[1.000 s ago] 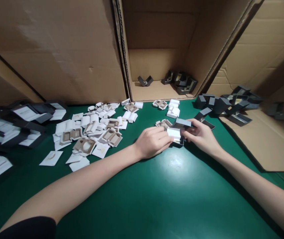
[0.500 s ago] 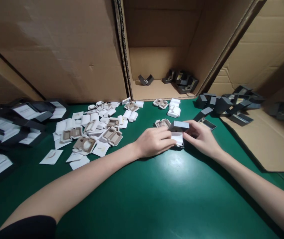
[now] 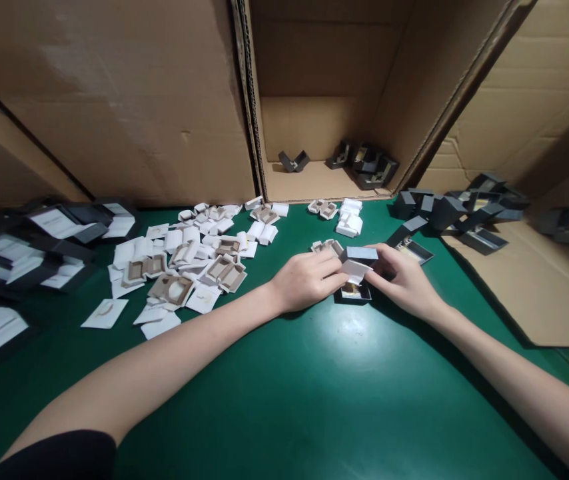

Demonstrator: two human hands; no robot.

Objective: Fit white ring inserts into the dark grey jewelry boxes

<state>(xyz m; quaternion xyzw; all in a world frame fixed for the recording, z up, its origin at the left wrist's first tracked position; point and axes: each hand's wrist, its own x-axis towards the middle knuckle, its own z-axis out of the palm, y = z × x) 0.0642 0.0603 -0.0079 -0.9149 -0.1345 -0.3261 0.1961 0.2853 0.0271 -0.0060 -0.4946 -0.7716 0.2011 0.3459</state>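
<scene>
An opened small black box (image 3: 354, 294) stands on the green table, its lid (image 3: 361, 254) raised, with something yellowish inside the base. A white insert (image 3: 356, 271) is tilted up out of the base. My left hand (image 3: 309, 281) pinches the insert's left side with its fingertips. On the right, my right hand (image 3: 402, 277) has its fingers on the lid's right side, with the thumb close to the insert. Just behind my left fingers lies a grey-brown insert (image 3: 327, 249).
White and grey-brown inserts (image 3: 224, 273) are heaped left of centre. Black boxes with white linings (image 3: 54, 223) are piled at far left, more black boxes (image 3: 449, 210) at right beside a cardboard flap (image 3: 539, 287). A cardboard carton (image 3: 329, 181) behind holds several black boxes.
The white insert has lifted from the box base and tilted up, uncovering the inside. My left hand has shifted slightly along with it.
</scene>
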